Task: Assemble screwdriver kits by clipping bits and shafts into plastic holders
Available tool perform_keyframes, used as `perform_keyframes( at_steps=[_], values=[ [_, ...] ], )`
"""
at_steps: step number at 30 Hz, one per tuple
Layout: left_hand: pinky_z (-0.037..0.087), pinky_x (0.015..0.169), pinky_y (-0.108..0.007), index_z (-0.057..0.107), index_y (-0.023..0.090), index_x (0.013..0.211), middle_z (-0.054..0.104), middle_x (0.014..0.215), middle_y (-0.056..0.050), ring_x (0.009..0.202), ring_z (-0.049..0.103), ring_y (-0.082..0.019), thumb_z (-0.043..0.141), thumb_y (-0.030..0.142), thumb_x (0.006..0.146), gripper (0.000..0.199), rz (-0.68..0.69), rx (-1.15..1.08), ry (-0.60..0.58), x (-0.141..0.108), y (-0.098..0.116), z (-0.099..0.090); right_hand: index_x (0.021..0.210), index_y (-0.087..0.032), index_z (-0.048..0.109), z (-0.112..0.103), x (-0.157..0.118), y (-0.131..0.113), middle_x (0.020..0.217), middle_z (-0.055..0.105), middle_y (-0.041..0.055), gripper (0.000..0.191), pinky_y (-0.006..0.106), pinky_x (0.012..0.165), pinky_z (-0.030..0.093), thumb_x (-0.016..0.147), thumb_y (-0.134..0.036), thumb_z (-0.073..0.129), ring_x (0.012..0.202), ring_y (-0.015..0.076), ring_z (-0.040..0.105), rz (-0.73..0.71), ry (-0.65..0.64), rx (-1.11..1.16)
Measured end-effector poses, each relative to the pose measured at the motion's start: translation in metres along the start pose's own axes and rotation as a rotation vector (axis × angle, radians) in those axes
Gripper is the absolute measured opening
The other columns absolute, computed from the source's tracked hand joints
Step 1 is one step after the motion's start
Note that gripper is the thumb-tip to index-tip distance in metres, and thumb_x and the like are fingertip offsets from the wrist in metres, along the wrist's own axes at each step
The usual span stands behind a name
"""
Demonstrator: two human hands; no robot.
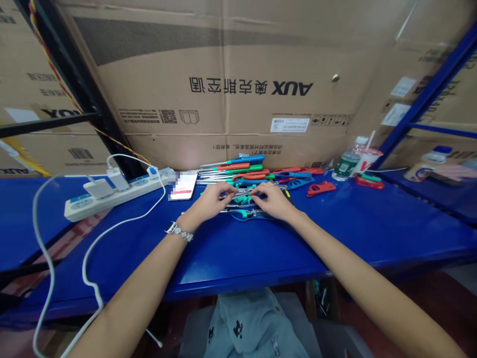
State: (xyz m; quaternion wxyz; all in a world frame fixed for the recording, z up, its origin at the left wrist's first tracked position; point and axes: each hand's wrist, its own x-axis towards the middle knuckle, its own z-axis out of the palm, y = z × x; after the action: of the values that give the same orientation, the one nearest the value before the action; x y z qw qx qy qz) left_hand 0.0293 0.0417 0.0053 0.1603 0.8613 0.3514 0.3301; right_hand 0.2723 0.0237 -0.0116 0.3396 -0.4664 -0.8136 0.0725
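Observation:
My left hand (216,200) and my right hand (275,201) meet over the middle of the blue table (238,253). The fingers of both are pinched at the two ends of a slim metal lighter part (245,192); its finer details are too small to make out. Just below lie teal trigger pieces (244,200). Nearer to me lies a lighter inner assembly (245,214) with a metal rod and a teal trigger. Behind my hands is a pile of long-nosed lighters (248,168) with blue, orange and green handles, metal tubes pointing left.
Red handle shells (321,188) and blue ones (300,182) lie right of the pile. A phone (183,186) and a white power strip (122,193) with cables are at left. A water bottle (347,161) and a cup (367,161) stand at right. Cardboard (238,114) forms the back wall.

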Motion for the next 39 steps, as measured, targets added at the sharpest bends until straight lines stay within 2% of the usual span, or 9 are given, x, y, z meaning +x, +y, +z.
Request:
perform_keyframes(
  at_steps=[7, 12, 15, 21, 26, 29, 33, 36, 39],
  values=[
    [0.054, 0.083, -0.036, 0.074, 0.020, 0.105, 0.076, 0.104, -0.007, 0.096, 0.069, -0.022, 0.056, 0.024, 0.096, 0.021, -0.001, 0.015, -0.011, -0.001, 0.004, 0.005, 0.090, -0.021, 0.075, -0.010, -0.012, 0.004, 0.093, 0.074, 0.0053, 0.010, 0.039, 0.087, 0.048, 0.090, -0.016, 0.065, 0.094, 0.0233, 0.063, -0.019, 0.044, 0.017],
    [0.056, 0.079, -0.036, 0.073, 0.017, 0.104, 0.077, 0.100, -0.009, 0.091, 0.070, -0.022, 0.055, 0.025, 0.095, 0.021, -0.080, 0.070, 0.128, 0.001, -0.007, 0.000, 0.090, -0.020, 0.075, -0.008, -0.009, 0.004, 0.094, 0.074, 0.0063, 0.011, 0.039, 0.087, 0.048, 0.091, -0.016, 0.064, 0.093, 0.0242, 0.063, -0.012, 0.020, 0.013],
    [0.057, 0.078, -0.036, 0.072, 0.016, 0.103, 0.077, 0.096, -0.009, 0.086, 0.071, -0.022, 0.056, 0.024, 0.093, 0.021, -0.110, 0.080, 0.170, 0.000, -0.012, -0.004, 0.091, -0.020, 0.074, -0.008, -0.006, 0.003, 0.095, 0.074, 0.0069, 0.011, 0.040, 0.087, 0.048, 0.091, -0.018, 0.063, 0.094, 0.0249, 0.063, 0.007, 0.008, -0.004],
    [0.056, 0.075, -0.035, 0.072, 0.018, 0.099, 0.077, 0.098, -0.008, 0.089, 0.071, -0.023, 0.055, 0.028, 0.094, 0.021, -0.106, 0.052, 0.132, -0.001, -0.009, 0.001, 0.090, -0.021, 0.073, -0.017, -0.012, 0.005, 0.097, 0.075, 0.0066, 0.013, 0.041, 0.091, 0.047, 0.093, -0.019, 0.060, 0.095, 0.0244, 0.063, 0.032, 0.034, -0.019],
    [0.055, 0.078, -0.036, 0.072, 0.018, 0.098, 0.076, 0.098, -0.008, 0.088, 0.070, -0.023, 0.054, 0.027, 0.096, 0.020, -0.045, 0.071, 0.040, 0.006, 0.004, 0.012, 0.095, -0.021, 0.073, -0.033, -0.029, 0.014, 0.101, 0.075, 0.0075, 0.016, 0.043, 0.093, 0.048, 0.094, -0.018, 0.058, 0.099, 0.0255, 0.064, 0.073, 0.048, -0.058],
    [0.054, 0.082, -0.039, 0.072, 0.018, 0.099, 0.075, 0.098, -0.009, 0.093, 0.068, -0.025, 0.054, 0.024, 0.097, 0.019, 0.050, 0.133, -0.030, 0.021, 0.018, 0.023, 0.099, -0.021, 0.074, -0.046, -0.035, 0.027, 0.104, 0.075, 0.0079, 0.018, 0.044, 0.094, 0.048, 0.094, -0.019, 0.057, 0.103, 0.0266, 0.064, 0.130, 0.071, -0.114],
    [0.053, 0.086, -0.040, 0.072, 0.018, 0.099, 0.073, 0.097, -0.009, 0.093, 0.067, -0.026, 0.053, 0.018, 0.095, 0.019, 0.181, 0.210, -0.066, 0.057, 0.040, 0.045, 0.103, -0.021, 0.073, -0.063, -0.032, 0.052, 0.107, 0.074, 0.0095, 0.020, 0.046, 0.094, 0.048, 0.092, -0.019, 0.056, 0.106, 0.0286, 0.062, 0.231, 0.095, -0.241],
    [0.053, 0.088, -0.039, 0.072, 0.017, 0.101, 0.072, 0.099, -0.010, 0.096, 0.065, -0.026, 0.052, 0.016, 0.095, 0.021, 0.191, 0.297, -0.091, 0.094, 0.053, 0.066, 0.109, -0.021, 0.071, -0.072, -0.022, 0.071, 0.115, 0.072, 0.0119, 0.024, 0.050, 0.095, 0.047, 0.091, -0.018, 0.056, 0.111, 0.0320, 0.060, 0.295, 0.132, -0.328],
    [0.050, 0.094, -0.040, 0.071, 0.014, 0.109, 0.070, 0.109, -0.014, 0.106, 0.063, -0.030, 0.055, 0.016, 0.095, 0.022, 0.168, 0.453, -0.142, 0.132, 0.057, 0.086, 0.117, -0.020, 0.069, -0.080, -0.011, 0.090, 0.122, 0.069, 0.0160, 0.029, 0.055, 0.095, 0.045, 0.090, -0.020, 0.056, 0.116, 0.0366, 0.057, 0.356, 0.145, -0.415]
  ],
)
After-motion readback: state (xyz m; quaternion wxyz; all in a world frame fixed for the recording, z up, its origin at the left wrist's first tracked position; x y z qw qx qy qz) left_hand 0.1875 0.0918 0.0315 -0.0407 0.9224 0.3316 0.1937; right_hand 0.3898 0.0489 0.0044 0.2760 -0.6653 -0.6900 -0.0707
